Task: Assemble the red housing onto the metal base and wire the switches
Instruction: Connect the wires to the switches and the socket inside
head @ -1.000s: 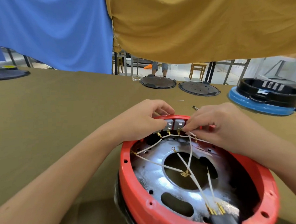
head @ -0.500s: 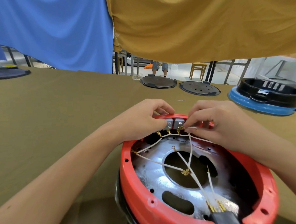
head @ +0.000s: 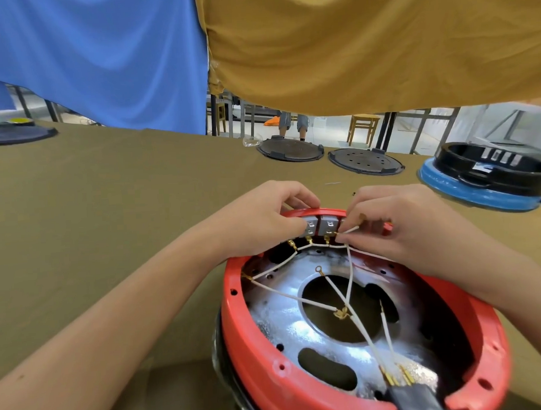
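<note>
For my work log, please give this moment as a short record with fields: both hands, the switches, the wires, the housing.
left hand: holds the left grey switch at the far rim
right hand: pinches a white wire beside the right grey switch
red housing: sits around the metal base
other wires: white leads cross the base, meeting at a brass joint
table: covered in brown cloth
</note>
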`<state>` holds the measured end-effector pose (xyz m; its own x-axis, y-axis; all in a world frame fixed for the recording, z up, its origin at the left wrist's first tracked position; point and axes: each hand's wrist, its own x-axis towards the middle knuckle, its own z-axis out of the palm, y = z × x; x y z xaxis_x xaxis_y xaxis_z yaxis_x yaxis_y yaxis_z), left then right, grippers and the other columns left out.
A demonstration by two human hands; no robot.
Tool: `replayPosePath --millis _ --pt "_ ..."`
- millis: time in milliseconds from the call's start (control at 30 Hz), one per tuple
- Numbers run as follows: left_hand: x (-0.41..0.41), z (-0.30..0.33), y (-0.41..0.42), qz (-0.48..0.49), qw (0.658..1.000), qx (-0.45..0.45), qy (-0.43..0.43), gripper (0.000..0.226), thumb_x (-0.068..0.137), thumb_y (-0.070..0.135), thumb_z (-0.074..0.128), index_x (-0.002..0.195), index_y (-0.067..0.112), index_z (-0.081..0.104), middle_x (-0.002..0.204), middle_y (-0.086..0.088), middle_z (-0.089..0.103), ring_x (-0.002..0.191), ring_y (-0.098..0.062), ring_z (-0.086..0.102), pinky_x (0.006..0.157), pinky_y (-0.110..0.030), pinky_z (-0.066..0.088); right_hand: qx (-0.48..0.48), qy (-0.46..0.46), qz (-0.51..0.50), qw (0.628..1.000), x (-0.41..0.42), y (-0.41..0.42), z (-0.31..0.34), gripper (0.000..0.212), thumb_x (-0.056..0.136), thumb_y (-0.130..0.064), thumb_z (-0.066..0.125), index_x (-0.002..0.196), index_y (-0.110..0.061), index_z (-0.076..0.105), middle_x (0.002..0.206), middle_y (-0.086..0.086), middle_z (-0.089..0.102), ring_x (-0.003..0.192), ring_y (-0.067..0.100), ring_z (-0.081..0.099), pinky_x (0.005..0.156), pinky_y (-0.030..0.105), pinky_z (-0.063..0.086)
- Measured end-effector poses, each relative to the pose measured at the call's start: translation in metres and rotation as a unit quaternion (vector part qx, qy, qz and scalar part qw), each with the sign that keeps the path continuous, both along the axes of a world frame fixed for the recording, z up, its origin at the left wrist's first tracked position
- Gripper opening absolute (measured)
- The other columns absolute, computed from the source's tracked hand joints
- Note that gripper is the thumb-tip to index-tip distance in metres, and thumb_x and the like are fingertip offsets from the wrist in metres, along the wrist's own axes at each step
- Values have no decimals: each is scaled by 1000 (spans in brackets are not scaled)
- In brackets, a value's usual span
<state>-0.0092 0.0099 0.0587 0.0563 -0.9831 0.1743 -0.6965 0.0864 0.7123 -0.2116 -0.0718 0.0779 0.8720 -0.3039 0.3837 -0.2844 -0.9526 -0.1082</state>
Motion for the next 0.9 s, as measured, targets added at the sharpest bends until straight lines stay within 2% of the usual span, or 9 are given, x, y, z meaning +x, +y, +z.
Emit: replayPosePath --millis 67,133,500,700,900 --pt "0 0 0 0 1000 -1 1 31 90 13 60 117 28 62 108 9 66 95 -4 64 87 -26 53 -9 -3 9 1000 -1 0 0 7 82 -21 78 84 -15 79 84 -3 68 72 14 64 66 32 54" --pt "-1 0 1 0 1000 -3 2 30 90 13 60 116 28 62 108 8 66 95 -5 65 88 -28 53 -17 -1 14 1000 -1 -1 -1 8 82 -22 78 85 -15 79 85 -3 69 73 14 65 67 34 55" --pt "-1 0 1 3 1000 -2 4 27 91 18 62 115 30 63 106 10 65 94 -5 65 88 -26 52 -49 1 50 998 -1 -2 -3 6 77 -14 82 83 -14 80 82 -2 71 69 12 65 63 27 53" --pt "-2 0 1 2 1000 -3 -1 25 91 22 63 114 32 62 104 12 65 92 -2 64 85 -23 51 -65 6 61 996 1 -4 -3 9 76 -9 81 84 -13 81 83 -4 72 70 11 66 65 23 52" --pt "-2 0 0 3 1000 -5 -9 25 91 23 63 115 32 61 101 17 63 88 2 62 78 -17 48 -84 1 67 994 2 -6 -4 9 77 -7 82 83 -13 80 81 -1 71 68 17 68 59 37 58"
